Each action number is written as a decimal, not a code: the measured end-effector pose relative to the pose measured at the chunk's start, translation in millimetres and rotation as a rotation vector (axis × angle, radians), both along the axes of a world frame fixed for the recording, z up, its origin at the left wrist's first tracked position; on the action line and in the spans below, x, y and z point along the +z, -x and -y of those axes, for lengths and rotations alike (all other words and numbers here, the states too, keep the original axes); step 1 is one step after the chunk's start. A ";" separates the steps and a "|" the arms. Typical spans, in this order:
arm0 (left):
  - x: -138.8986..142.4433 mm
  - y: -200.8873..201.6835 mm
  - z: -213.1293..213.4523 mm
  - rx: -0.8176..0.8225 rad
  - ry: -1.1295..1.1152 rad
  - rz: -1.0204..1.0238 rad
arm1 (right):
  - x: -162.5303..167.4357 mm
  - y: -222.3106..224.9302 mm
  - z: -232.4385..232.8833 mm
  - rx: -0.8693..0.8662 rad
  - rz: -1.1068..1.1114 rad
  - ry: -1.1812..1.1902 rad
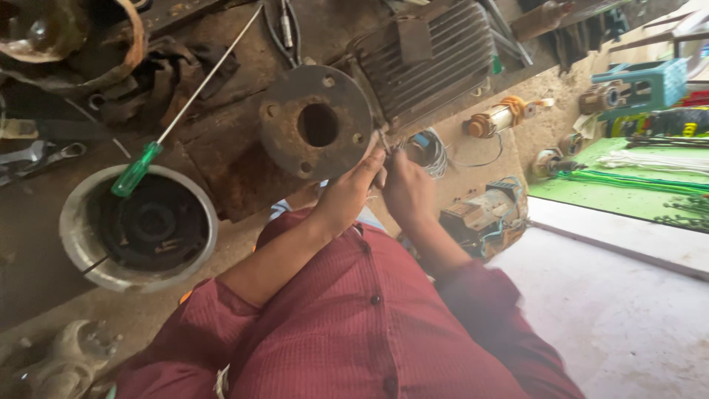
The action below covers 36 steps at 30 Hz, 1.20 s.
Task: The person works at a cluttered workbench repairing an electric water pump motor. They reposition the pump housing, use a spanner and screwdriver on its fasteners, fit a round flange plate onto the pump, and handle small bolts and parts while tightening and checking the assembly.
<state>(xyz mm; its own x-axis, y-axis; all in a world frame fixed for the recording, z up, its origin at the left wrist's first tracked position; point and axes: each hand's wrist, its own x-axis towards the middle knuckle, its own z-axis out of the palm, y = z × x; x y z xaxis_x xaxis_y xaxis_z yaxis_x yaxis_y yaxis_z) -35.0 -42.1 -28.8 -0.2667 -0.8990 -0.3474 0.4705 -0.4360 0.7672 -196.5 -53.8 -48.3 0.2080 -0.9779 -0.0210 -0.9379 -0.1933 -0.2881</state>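
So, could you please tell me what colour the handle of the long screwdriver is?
The screwdriver handle is translucent green, seen in the head view.

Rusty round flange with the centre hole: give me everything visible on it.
The rusty round flange is a thick, brown, corroded metal disc with a large dark centre bore and small bolt holes around its edge. It faces the camera on the end of a grey ribbed motor housing, on the grimy bench. The left hand and right hand meet at its lower right edge; actual contact is unclear.

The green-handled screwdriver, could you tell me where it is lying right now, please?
In the head view the green-handled screwdriver lies at the left, its handle resting on the round metal housing's rim, left of the rusty flange.
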 end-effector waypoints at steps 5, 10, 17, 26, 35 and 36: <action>1.0 0.8 -0.9 0.022 -0.040 -0.045 | -41.5 6.3 5.3 0.122 0.189 0.075; -1.4 -2.4 -2.8 0.022 0.129 0.019 | 19.0 6.2 -12.8 -0.009 -0.077 -0.261; -5.4 -3.4 -7.7 -0.074 0.091 0.169 | 116.8 -16.6 22.7 0.055 -0.183 -0.065; 3.3 -6.2 -4.4 0.038 0.052 0.100 | 156.8 -63.7 75.9 0.207 -0.557 -0.304; -4.6 -5.9 0.7 0.014 0.033 0.017 | 71.2 -20.1 12.2 0.080 -0.339 -0.064; -4.5 -6.4 0.9 0.018 0.048 -0.002 | 52.3 -13.4 4.4 0.017 -0.273 -0.044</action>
